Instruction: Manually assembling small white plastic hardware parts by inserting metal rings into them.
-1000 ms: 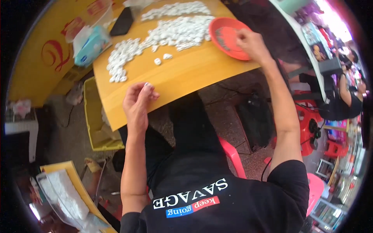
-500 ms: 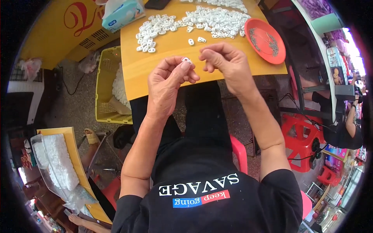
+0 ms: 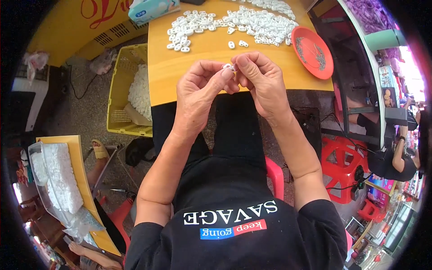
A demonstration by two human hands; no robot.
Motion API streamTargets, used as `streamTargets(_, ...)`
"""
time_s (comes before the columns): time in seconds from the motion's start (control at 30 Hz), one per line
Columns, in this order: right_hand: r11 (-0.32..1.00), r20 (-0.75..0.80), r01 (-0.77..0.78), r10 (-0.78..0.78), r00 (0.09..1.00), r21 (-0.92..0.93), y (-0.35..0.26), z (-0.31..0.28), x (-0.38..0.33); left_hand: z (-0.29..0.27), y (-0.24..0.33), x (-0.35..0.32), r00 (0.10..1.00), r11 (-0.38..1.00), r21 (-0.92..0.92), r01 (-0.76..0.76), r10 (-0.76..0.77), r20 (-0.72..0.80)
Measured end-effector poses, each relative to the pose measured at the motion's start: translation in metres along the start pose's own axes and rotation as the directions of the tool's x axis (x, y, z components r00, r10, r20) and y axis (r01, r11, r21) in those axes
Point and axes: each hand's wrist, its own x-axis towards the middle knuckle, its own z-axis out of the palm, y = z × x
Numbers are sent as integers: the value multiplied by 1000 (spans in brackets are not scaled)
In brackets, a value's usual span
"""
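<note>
Over the near edge of the yellow table (image 3: 202,78), my two hands meet with fingertips close together. My left hand (image 3: 195,96) pinches a small white plastic piece (image 3: 227,66) with holes between thumb and forefinger. My right hand (image 3: 265,85) is closed in a pinch right beside that piece; whatever its fingertips hold is too small or hidden to make out. Beyond the hands, two loose white two-holed pieces (image 3: 231,44) lie in front of larger heaps of white pieces (image 3: 265,27). At the right sits a red plate (image 3: 327,56) with thin grey metal bits.
A tissue pack (image 3: 153,10) lies at the table's far left. Left of the table, a yellow crate (image 3: 114,85) on the floor holds more white pieces. A clear bin (image 3: 56,180) of white pieces stands on a side table. Red stools (image 3: 344,157) and another person are at the right.
My right hand has moved left and closed in on the white piece in my left hand. The whole view has shifted slightly.
</note>
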Motion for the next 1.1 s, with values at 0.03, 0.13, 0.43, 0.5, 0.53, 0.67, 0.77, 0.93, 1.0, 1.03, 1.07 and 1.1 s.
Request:
streamTargets(0.03,1000,8,6,-6,1000,-2,1,0,0,0,1,-1,1000,1000,-1,-2,2,-3)
streamTargets(0.13,1000,25,14,-14,1000,-14,2,1,-1,-1,2,-1,1000,1000,11,0,0,-12)
streamTargets(0.43,977,4,110,-112,994,-182,4,3,-2,3,3,-3,1000,999,32,-2,3,-24)
streamTargets(0.5,955,-6,152,-159,987,-254,4,3,-3,4,4,-3,999,998,64,8,-6,-43)
streamTargets(0.53,958,-6,149,-155,988,-245,4,4,-3,4,4,-4,999,998,64,8,-6,-43)
streamTargets(0.67,962,-11,137,-143,990,-235,2,6,-4,5,5,-4,999,997,73,-3,6,-39)
streamTargets(0.77,963,-10,129,-135,991,-235,2,7,-4,5,4,-3,999,998,70,-10,13,-43)
streamTargets(0.93,959,0,122,-127,992,-257,2,4,-1,5,0,-3,997,991,128,-39,47,-56)
streamTargets(1.0,960,-9,117,-124,992,-254,3,4,-2,9,-1,-3,993,974,213,-77,95,-74)
streamTargets(1.03,961,-24,107,-117,993,-256,6,3,-2,8,-2,-2,993,974,213,-79,96,-71)
streamTargets(1.07,962,-39,96,-110,993,-257,9,1,-2,5,-5,-1,993,972,228,-64,85,-85)
streamTargets(1.1,961,-39,100,-113,993,-258,11,0,-2,3,-8,1,992,969,242,-48,74,-99)
